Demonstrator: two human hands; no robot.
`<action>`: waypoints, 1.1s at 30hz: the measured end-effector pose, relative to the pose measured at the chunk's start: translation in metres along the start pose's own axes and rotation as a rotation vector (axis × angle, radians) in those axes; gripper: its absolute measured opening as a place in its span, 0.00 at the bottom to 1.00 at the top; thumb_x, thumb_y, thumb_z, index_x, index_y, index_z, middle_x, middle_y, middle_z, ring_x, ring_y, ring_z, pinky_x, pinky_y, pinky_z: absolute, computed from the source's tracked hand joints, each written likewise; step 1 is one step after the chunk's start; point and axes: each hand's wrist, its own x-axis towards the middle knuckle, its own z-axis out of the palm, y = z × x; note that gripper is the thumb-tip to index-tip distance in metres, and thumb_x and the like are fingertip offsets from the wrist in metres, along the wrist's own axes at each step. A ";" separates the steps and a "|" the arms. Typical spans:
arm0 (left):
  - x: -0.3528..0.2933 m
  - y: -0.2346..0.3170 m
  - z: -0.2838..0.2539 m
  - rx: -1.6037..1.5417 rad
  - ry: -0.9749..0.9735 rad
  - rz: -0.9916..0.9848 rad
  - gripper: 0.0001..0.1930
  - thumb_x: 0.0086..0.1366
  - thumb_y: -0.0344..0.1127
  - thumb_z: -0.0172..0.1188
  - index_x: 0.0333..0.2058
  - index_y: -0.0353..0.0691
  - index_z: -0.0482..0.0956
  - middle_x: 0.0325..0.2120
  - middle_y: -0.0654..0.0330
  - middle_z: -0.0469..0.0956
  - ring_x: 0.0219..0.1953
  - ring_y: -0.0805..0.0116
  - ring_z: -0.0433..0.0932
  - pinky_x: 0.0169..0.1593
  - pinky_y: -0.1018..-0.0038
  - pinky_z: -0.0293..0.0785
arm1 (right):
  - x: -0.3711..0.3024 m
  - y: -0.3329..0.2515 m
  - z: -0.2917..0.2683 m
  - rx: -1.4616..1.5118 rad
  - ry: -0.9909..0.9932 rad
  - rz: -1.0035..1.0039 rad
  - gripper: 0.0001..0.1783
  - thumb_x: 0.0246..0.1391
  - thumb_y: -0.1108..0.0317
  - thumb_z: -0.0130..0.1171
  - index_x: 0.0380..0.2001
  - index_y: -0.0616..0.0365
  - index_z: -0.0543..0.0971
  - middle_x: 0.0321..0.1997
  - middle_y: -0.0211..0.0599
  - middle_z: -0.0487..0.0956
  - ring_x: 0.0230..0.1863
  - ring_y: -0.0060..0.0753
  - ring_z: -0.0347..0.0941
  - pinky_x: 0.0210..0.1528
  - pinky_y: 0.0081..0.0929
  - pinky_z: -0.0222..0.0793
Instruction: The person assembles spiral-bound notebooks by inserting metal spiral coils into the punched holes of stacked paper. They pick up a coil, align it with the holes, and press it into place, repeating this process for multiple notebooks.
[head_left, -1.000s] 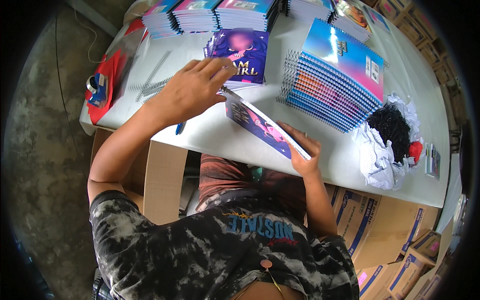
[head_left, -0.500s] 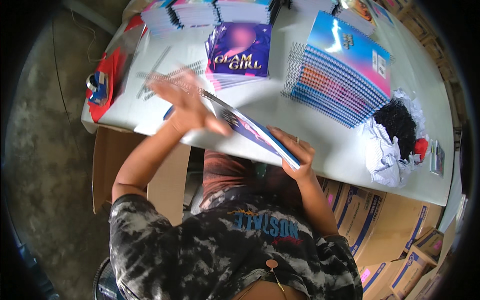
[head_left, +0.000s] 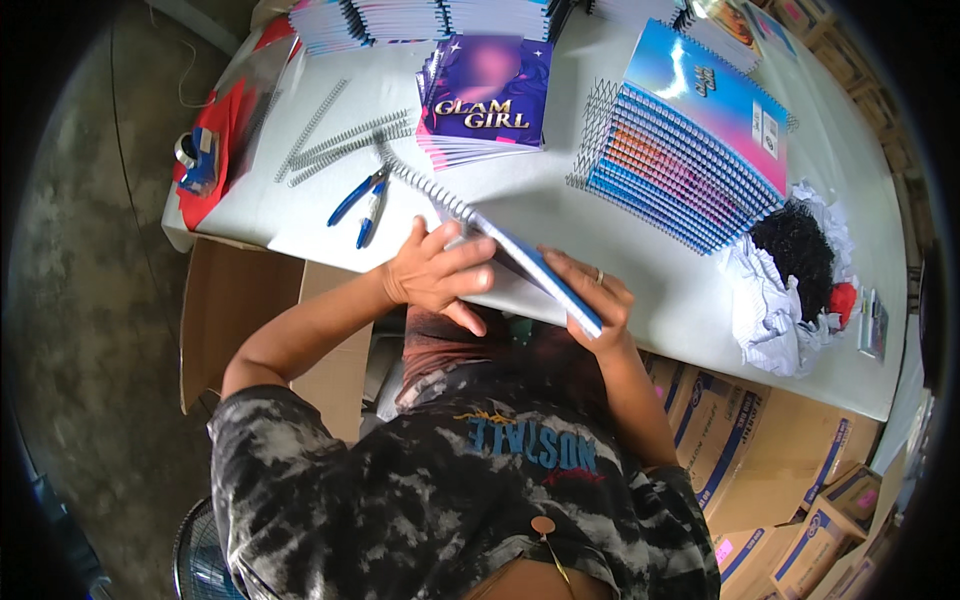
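My right hand (head_left: 595, 300) grips the lower end of a thin notebook (head_left: 540, 270), held edge-up and slanting above the table's near edge. From its upper end a metal spiral coil (head_left: 425, 187) sticks out along the spine, its free end reaching toward the loose coils. Beside the notebook, my left hand (head_left: 445, 270) has its fingers spread and holds nothing; whether its fingertips touch the pages is hard to tell. Blue-handled pliers (head_left: 357, 207) lie on the table just beyond the left hand. Several loose metal coils (head_left: 350, 147) rest farther back.
Behind sits a stack of purple-covered booklets (head_left: 487, 100). A pile of blue-and-pink spiral notebooks (head_left: 690, 150) stands to the right, near crumpled paper with black material (head_left: 795, 245). A tape dispenser (head_left: 200, 165) lies on red material at left. Cardboard boxes (head_left: 760, 430) fill the floor below right.
My left hand has moved down and nearer, off the coil end, which uncovers the pliers and loose coils. The right hand keeps hold of the notebook in nearly the same place.
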 end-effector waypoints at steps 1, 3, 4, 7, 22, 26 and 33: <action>-0.024 -0.022 0.017 -0.092 -0.180 0.080 0.53 0.46 0.73 0.49 0.57 0.29 0.55 0.58 0.39 0.50 0.61 0.43 0.46 0.58 0.44 0.39 | 0.006 0.001 0.004 0.041 -0.006 -0.020 0.18 0.43 0.75 0.59 0.41 0.69 0.75 0.37 0.52 0.78 0.36 0.43 0.78 0.36 0.29 0.76; -0.070 -0.065 0.054 -0.329 -0.569 0.186 0.46 0.51 0.65 0.53 0.57 0.30 0.56 0.58 0.49 0.53 0.61 0.57 0.51 0.60 0.54 0.46 | 0.012 -0.010 0.007 0.122 -0.049 -0.025 0.19 0.43 0.76 0.59 0.42 0.68 0.75 0.37 0.52 0.78 0.36 0.44 0.78 0.36 0.29 0.75; -0.043 -0.046 0.051 -0.251 -0.287 0.175 0.47 0.51 0.66 0.53 0.56 0.29 0.56 0.56 0.47 0.56 0.60 0.54 0.52 0.59 0.51 0.47 | 0.006 -0.008 0.006 0.098 -0.079 -0.030 0.19 0.43 0.75 0.59 0.42 0.68 0.75 0.37 0.52 0.78 0.36 0.44 0.78 0.36 0.28 0.75; 0.025 0.029 0.010 0.041 0.566 0.083 0.49 0.51 0.69 0.50 0.54 0.25 0.57 0.49 0.40 0.64 0.56 0.45 0.56 0.55 0.42 0.51 | -0.001 -0.004 0.004 -0.003 0.002 0.043 0.18 0.44 0.76 0.58 0.42 0.67 0.75 0.37 0.49 0.78 0.36 0.42 0.78 0.37 0.28 0.75; 0.041 0.033 -0.010 0.429 0.516 -0.022 0.50 0.53 0.73 0.36 0.58 0.29 0.47 0.57 0.35 0.46 0.58 0.38 0.46 0.58 0.44 0.32 | 0.006 -0.015 0.006 0.081 -0.043 0.045 0.20 0.41 0.76 0.60 0.42 0.66 0.76 0.38 0.48 0.79 0.38 0.41 0.78 0.38 0.30 0.75; 0.037 0.046 0.002 0.277 0.567 0.417 0.44 0.53 0.72 0.42 0.57 0.42 0.54 0.52 0.32 0.56 0.55 0.34 0.54 0.52 0.35 0.44 | 0.000 -0.003 0.006 -0.011 0.021 0.042 0.20 0.41 0.76 0.61 0.42 0.65 0.75 0.38 0.48 0.78 0.38 0.41 0.78 0.38 0.30 0.74; 0.039 0.056 0.016 0.150 0.440 0.105 0.55 0.49 0.76 0.40 0.55 0.23 0.53 0.53 0.33 0.55 0.59 0.37 0.48 0.57 0.38 0.38 | -0.002 0.000 0.012 0.100 0.033 0.099 0.25 0.38 0.78 0.61 0.46 0.58 0.75 0.43 0.45 0.77 0.42 0.41 0.76 0.41 0.29 0.74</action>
